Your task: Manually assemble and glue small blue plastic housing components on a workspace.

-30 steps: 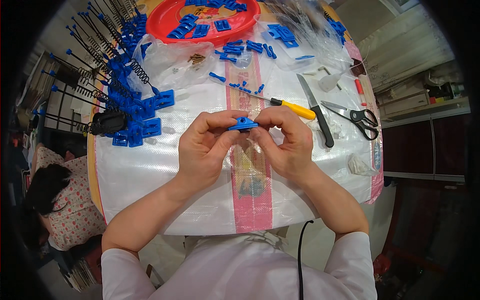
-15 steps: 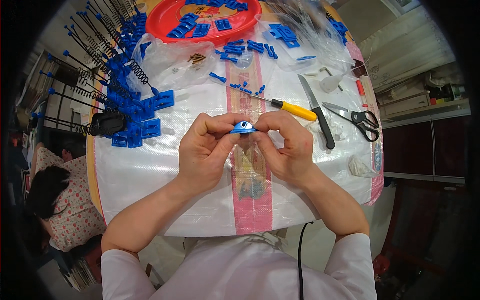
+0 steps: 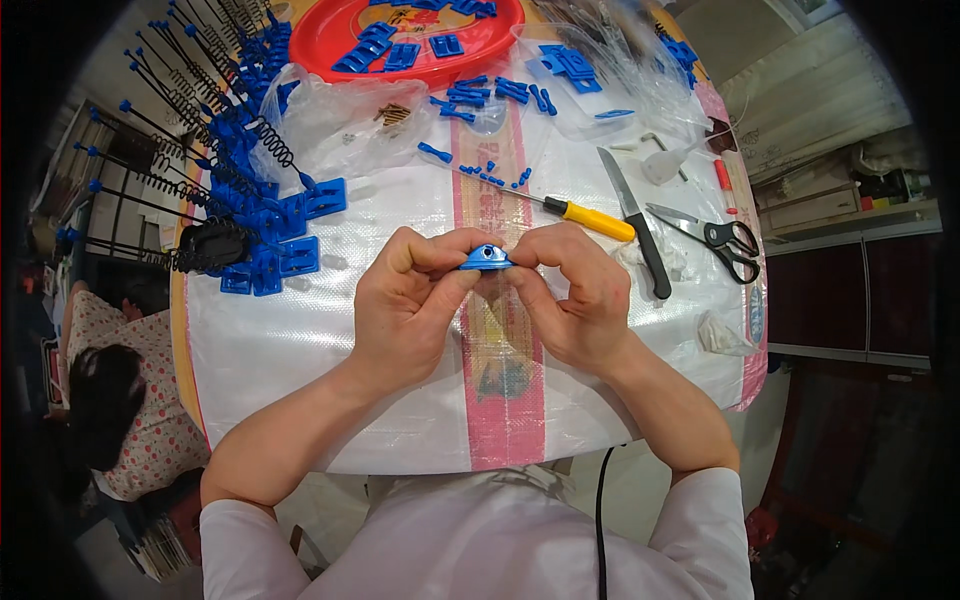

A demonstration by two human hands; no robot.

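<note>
Between my two hands, above the middle of the table, is a small blue plastic part (image 3: 487, 258) with a dark round hole in its raised centre. My left hand (image 3: 408, 305) pinches its left end between thumb and forefinger. The right end sits in the same kind of pinch in my right hand (image 3: 575, 295). A yellow-handled screwdriver (image 3: 597, 221) lies just beyond my right hand, its shaft pointing at several tiny blue pieces (image 3: 490, 178). Past these lie several blue plastic pieces (image 3: 468, 95) narrow in the middle.
Blue bases with black springs and rods (image 3: 290, 215) crowd the left side. A red basin (image 3: 310, 55) holding blue parts stands at the back. Brass screws (image 3: 396, 116) lie on a clear bag. To the right are a knife (image 3: 652, 258), scissors (image 3: 735, 250) and a small white bottle (image 3: 660, 168).
The blue part has tipped slightly in my fingers, so more of its top shows. Both hands keep their pinch in nearly the same place. At the left, the seated person's head has shifted slightly.
</note>
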